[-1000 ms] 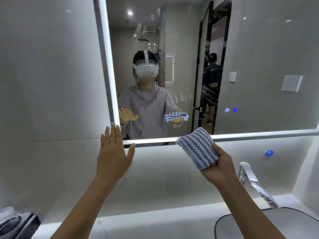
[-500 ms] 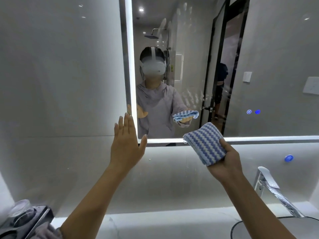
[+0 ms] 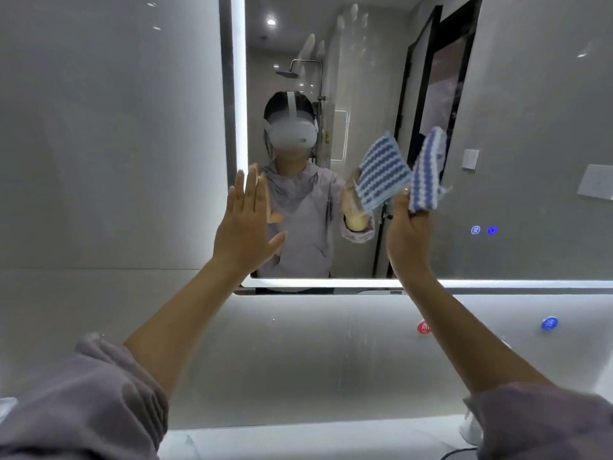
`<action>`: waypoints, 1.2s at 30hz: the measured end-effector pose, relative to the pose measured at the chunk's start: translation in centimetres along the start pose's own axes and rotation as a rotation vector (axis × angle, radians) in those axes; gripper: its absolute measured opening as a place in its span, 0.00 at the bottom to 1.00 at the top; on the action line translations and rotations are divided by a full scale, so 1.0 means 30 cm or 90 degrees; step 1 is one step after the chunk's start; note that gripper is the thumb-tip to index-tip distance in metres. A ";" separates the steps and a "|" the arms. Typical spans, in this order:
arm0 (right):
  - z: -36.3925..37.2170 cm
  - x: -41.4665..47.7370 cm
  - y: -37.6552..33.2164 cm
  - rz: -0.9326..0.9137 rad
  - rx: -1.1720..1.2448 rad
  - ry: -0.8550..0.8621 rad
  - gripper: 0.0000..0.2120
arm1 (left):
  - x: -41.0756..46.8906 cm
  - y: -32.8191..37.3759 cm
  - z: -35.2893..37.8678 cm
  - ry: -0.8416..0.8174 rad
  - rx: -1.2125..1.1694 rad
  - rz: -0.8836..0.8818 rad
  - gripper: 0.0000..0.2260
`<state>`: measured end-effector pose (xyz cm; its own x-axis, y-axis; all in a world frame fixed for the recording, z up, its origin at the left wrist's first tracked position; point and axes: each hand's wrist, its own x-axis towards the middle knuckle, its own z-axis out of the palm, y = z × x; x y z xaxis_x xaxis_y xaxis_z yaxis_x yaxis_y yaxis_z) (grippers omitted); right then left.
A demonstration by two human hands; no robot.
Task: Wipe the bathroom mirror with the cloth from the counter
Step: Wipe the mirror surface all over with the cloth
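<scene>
The right grip (image 3: 406, 234) pinches the striped cloth (image 3: 426, 174) by its lower end, upright and close to the mirror (image 3: 530, 127), well above the lit bottom edge. Broad glass lies to its right. The left grip (image 3: 247, 224), fingers straight and holding nothing, is raised at the mirror's lit left edge. The counter (image 3: 298, 439) runs below.

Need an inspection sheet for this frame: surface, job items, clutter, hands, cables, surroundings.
Surface: mirror, finger smudges near the top.
Job's things: striped cloth, raised to the glass; its edge seems to touch.
Clutter: red sticker and blue sticker on the wall below.
Hands: right hand grips the cloth; left hand flat, fingers straight, at the mirror's lit left edge.
Cables: nothing seen.
Surroundings: white counter; two lit touch icons on the mirror.
</scene>
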<state>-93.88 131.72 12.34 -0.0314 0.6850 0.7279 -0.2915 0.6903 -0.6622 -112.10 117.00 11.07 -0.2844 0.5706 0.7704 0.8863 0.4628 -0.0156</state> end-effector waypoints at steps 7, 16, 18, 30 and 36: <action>0.114 0.089 0.154 -0.334 -0.437 -0.200 0.31 | 0.065 -0.027 0.073 -0.045 0.010 -0.015 0.54; 0.165 -0.003 0.319 -0.512 -0.600 -0.246 0.29 | 0.061 -0.068 0.138 0.000 -0.004 0.011 0.59; 0.156 -0.025 0.352 -0.556 -0.620 -0.284 0.29 | 0.061 -0.070 0.147 0.015 -0.015 0.016 0.58; 0.150 -0.038 0.402 -0.653 -0.687 -0.274 0.28 | 0.064 -0.075 0.145 0.025 -0.032 0.018 0.57; 0.153 0.077 0.315 -0.631 -0.704 -0.237 0.27 | 0.066 -0.073 0.144 0.022 -0.022 0.011 0.57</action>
<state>-101.09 138.74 8.58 -0.5390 -0.1209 0.8336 0.4921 0.7580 0.4281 -116.18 120.05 9.85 -0.2568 0.5543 0.7917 0.9034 0.4288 -0.0072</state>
